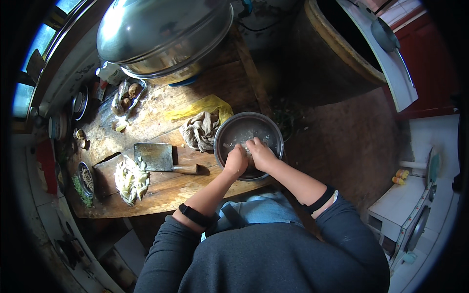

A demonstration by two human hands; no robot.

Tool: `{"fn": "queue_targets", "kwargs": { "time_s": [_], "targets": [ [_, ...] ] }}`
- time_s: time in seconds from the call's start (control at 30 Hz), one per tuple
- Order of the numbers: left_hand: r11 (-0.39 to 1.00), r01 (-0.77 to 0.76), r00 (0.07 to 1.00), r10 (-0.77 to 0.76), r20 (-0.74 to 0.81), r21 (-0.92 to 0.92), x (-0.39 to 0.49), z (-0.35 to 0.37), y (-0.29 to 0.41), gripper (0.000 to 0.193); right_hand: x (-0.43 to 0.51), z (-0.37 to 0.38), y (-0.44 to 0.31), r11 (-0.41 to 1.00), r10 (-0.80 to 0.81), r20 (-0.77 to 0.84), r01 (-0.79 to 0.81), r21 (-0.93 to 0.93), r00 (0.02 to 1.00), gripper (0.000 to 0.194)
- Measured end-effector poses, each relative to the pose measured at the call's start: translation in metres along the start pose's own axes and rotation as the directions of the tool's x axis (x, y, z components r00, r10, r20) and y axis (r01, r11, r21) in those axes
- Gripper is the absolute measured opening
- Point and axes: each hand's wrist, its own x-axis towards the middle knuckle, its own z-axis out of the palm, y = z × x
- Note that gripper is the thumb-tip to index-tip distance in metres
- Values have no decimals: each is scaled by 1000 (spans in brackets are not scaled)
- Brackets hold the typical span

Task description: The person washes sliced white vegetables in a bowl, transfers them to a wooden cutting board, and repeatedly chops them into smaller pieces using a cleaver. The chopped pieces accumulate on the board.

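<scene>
Both hands are inside a round metal basin (279,141) at the front right edge of the wooden table. My left hand (236,159) is curled, fingers pointing down. Beside it, my right hand (260,154) is bent at the knuckles with its fingertips turned inward. Between and under them shows a bit of a pale tan mass (250,161), perhaps dough, mostly covered by the hands. White flakes stick to the basin's inside and dot the left wrist. The fingertips are hidden, so their grip on the mass cannot be made out.
Left of the basin lie a crumpled cloth (199,131), a yellow plastic bag (201,106) and a cleaver (154,157) touching sliced pale vegetables (132,180). A small bowl (87,179) stands farther left. A large lidded steel pot (165,36) occupies the table's back; a big vat (311,66) stands right.
</scene>
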Motion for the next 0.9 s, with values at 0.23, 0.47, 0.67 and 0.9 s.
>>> {"fn": "queue_targets", "kwargs": {
  "time_s": [0.23, 0.47, 0.67, 0.9],
  "targets": [
    [883, 56, 967, 68, 245, -466, -4, -29, 10, 13, 0, -8, 5, 846, 2, -62, 32, 533, 998, 41],
    [905, -5, 994, 51, 97, -426, -22, -44, 34, 15, -1, -5, -12, 594, 190, -184, 36, 804, 964, 30],
    [943, -40, 992, -2, -124, -331, -29, -57, 60, 10, 2, 4, -10, 658, 253, -391, 139, 740, 885, 23],
    [947, -104, 979, 43, -200, -304, -33, -59, 77, 13, 0, -10, -14, 590, 321, -394, 143, 794, 861, 17]
  ]
}}
